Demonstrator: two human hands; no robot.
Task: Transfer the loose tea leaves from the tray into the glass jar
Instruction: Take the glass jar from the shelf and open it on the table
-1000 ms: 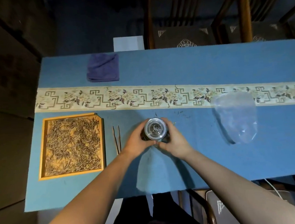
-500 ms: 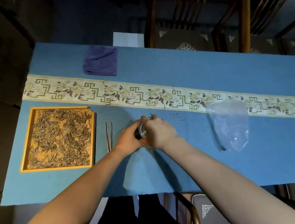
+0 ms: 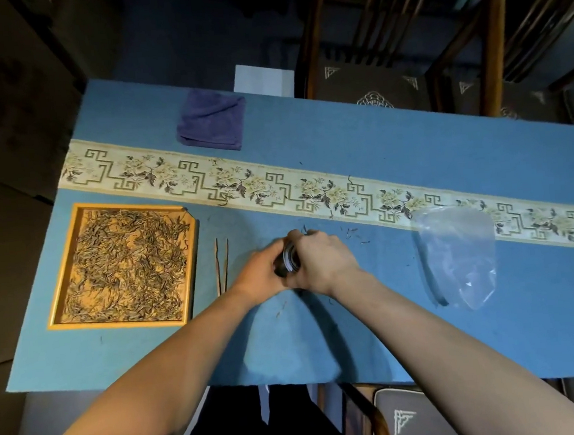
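A small glass jar (image 3: pixel 289 259) stands on the blue table cloth (image 3: pixel 394 160) at the middle, mostly hidden between my hands. My left hand (image 3: pixel 260 271) grips its left side. My right hand (image 3: pixel 323 260) curls over its top and right side, covering the mouth. A wooden tray (image 3: pixel 61 290) spread with loose dry tea leaves (image 3: pixel 128 264) lies at the left of the table. A pair of thin bamboo tweezers (image 3: pixel 221 267) lies between the tray and the jar.
A clear plastic bag (image 3: pixel 460 255) lies to the right of the hands. A folded purple cloth (image 3: pixel 211 120) sits at the far edge. A few stray leaves (image 3: pixel 354 234) dot the cloth near the jar. Wooden chairs (image 3: pixel 371 83) stand behind the table.
My right hand has moved from the jar's side to over its top, hiding the open mouth seen earlier. The view has shifted, with the jar still in the same spot on the cloth.
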